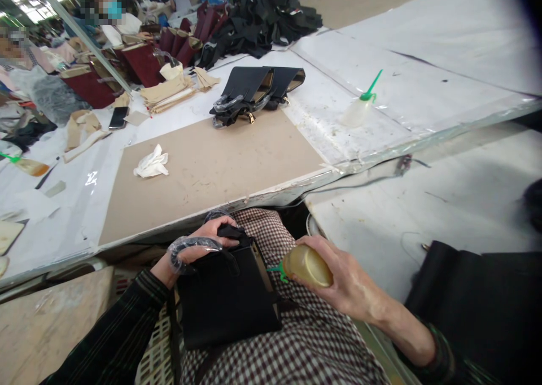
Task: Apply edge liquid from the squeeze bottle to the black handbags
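On your lap lies the black handbag (228,300), your left hand (203,244) clamped on its top edge. Just right of the handbag, your right hand (339,278) grips the glue bottle (307,265), its nozzle pointing leftward at the handbag.

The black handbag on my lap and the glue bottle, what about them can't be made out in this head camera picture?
- Black handbag: its top opening is covered by the left hand; the lower edge is lost against dark sleeve and lap.
- Glue bottle: the right hand wraps its body; the green nozzle tip is too small to tell whether it touches the bag.
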Demonstrator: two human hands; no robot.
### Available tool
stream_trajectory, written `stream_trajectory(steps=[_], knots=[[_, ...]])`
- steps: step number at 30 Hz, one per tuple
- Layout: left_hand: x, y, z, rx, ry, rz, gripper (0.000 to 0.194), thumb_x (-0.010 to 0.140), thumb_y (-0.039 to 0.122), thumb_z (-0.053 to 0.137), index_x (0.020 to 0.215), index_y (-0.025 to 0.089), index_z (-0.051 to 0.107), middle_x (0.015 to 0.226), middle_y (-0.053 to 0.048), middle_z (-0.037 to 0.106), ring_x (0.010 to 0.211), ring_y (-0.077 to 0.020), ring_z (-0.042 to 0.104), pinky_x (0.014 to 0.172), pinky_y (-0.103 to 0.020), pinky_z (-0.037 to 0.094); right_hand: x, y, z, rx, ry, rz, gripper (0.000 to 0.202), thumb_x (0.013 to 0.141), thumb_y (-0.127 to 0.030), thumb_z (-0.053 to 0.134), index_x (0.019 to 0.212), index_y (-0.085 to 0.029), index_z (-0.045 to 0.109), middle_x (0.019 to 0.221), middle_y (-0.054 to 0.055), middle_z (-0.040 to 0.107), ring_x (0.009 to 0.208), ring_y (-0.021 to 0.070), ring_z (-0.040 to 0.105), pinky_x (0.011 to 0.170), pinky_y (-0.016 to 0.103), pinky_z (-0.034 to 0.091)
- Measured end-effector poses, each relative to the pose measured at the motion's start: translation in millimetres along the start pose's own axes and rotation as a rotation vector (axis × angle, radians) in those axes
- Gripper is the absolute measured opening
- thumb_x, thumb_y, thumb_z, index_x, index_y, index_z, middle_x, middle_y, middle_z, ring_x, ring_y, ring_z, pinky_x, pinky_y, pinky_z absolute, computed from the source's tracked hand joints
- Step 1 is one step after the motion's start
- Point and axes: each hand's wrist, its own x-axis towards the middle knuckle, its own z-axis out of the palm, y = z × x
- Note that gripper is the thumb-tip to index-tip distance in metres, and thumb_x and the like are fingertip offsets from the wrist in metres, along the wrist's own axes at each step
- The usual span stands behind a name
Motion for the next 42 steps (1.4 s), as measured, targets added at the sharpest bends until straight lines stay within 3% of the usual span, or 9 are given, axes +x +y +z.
stream_trajectory(steps=[7,11,14,21,42], knots=[[0.2,0.8,1.1,-0.022,-0.004,0.004,0.033,0.071,0.034,0.085,0.097,0.023,0.067,0.097,-0.001,0.069,0.092,-0.0239,0.062,0.084,-0.032,0.049,-2.1,-2.0,-0.9,0.047,-0.09,0.09,0.044,0.096,-0.038,0.073,0.132,-0.028,0.05,0.114,0.005,0.068,0.096,0.0254,0.069,0.081,0.038,0.057],[-0.6,1.5,1.9,-0.017,-0.007,0.005,0.033,0.073,0.034,0.083,0.098,0.022,0.066,0.097,-0.002,0.069,0.092,-0.024,0.062,0.083,-0.032,0.049,0.6,0.3,0.0,0.027,0.075,0.152,0.049,0.094,-0.046,0.074,0.131,-0.026,0.05,0.112,0.007,0.071,0.093,0.027,0.071,0.078,0.04,0.058],[-0.8,2.5,2.6,-0.017,-0.005,0.009,0.031,0.075,0.033,0.081,0.099,0.021,0.065,0.097,-0.002,0.068,0.092,-0.0238,0.061,0.082,-0.032,0.048,5.2,0.6,1.7,0.015,0.214,0.119,0.051,0.094,-0.05,0.074,0.133,-0.026,0.05,0.118,0.009,0.07,0.099,0.029,0.07,0.083,0.042,0.059],[-1.2,2.4,2.4,-0.01,0.004,0.012,0.035,0.074,0.032,0.082,0.101,0.018,0.066,0.097,-0.003,0.068,0.092,-0.024,0.061,0.082,-0.032,0.048,8.0,0.7,8.6,-0.011,0.28,0.027,0.053,0.095,-0.049,0.073,0.136,-0.026,0.047,0.121,0.011,0.067,0.105,0.029,0.069,0.09,0.042,0.06],[-1.5,-1.0,2.1,0.035,-0.008,0.022,0.033,0.078,0.032,0.078,0.105,0.019,0.066,0.103,-0.003,0.069,0.098,-0.0256,0.061,0.085,-0.031,0.049,-11.1,-1.0,4.8,0.058,-0.018,0.069,0.047,0.097,-0.038,0.072,0.135,-0.028,0.047,0.121,0.009,0.067,0.102,0.0272,0.07,0.085,0.041,0.058]])
